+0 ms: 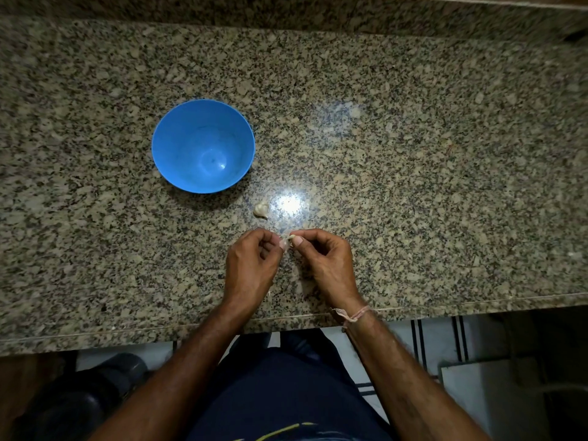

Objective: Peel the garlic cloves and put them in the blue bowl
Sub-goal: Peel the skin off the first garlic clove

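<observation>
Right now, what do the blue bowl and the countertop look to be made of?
Blue bowl: likely plastic, smooth and semi-glossy; uniform colour, thin rim, soft highlights at the bottom. Countertop: looks like polished granite; speckled beige, grey and black grain, with a sharp light reflection near the loose garlic clove.

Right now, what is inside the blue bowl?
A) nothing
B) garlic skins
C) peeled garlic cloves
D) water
A: the blue bowl is bare inside. One loose clove lies on the counter, and the left hand and right hand pinch the held clove.
</observation>
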